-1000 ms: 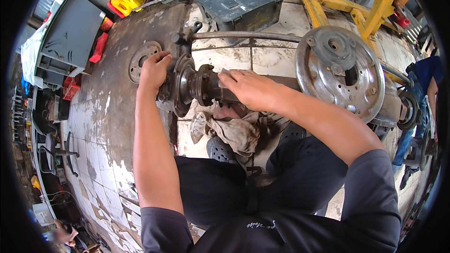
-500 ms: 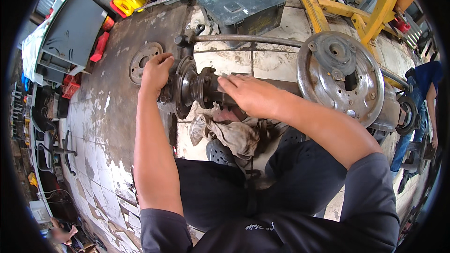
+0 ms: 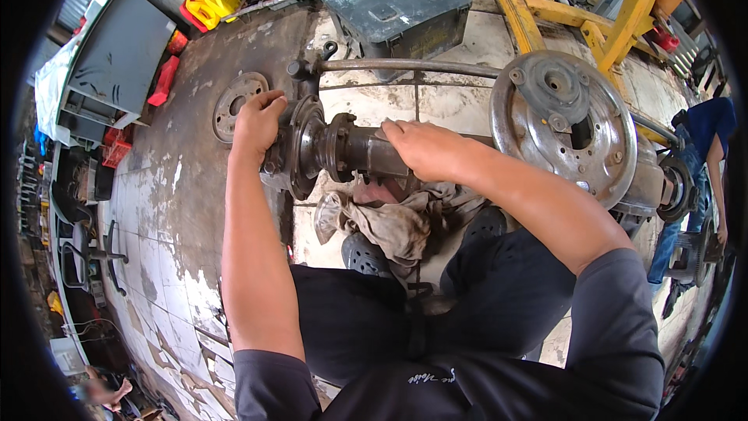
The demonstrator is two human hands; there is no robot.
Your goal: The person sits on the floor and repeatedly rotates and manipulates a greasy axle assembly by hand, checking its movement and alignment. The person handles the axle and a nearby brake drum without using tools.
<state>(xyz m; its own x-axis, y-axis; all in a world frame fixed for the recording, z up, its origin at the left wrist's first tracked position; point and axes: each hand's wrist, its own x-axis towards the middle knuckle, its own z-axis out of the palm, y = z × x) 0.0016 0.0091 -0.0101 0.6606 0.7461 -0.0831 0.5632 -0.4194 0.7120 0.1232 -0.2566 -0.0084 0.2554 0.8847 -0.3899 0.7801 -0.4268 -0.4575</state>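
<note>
A greasy vehicle axle (image 3: 362,157) lies across in front of my knees, with a flanged hub end (image 3: 305,144) at its left. My left hand (image 3: 257,123) is closed over the outer side of that end, its fingers curled and partly hidden. On top of the axle tube rests my right hand (image 3: 427,150), palm down with bent fingers. A thin greyish edge shows by its fingertips; what lies under them is hidden. Just right of it stands a round metal backing plate (image 3: 514,129). Behind the axle runs a steel rod (image 3: 405,65).
A crumpled rag (image 3: 389,226) lies below the axle, between my shoes. Past the rod sits a dark lidded box (image 3: 397,0). A metal disc (image 3: 227,113) is on the floor beyond my left hand. Yellow stand legs (image 3: 518,15) rise behind the plate; another person (image 3: 697,164) is at far right.
My right hand has slid a little to the right along the axle tube, baring more of it near the flange. The left hand keeps its place on the hub end.
</note>
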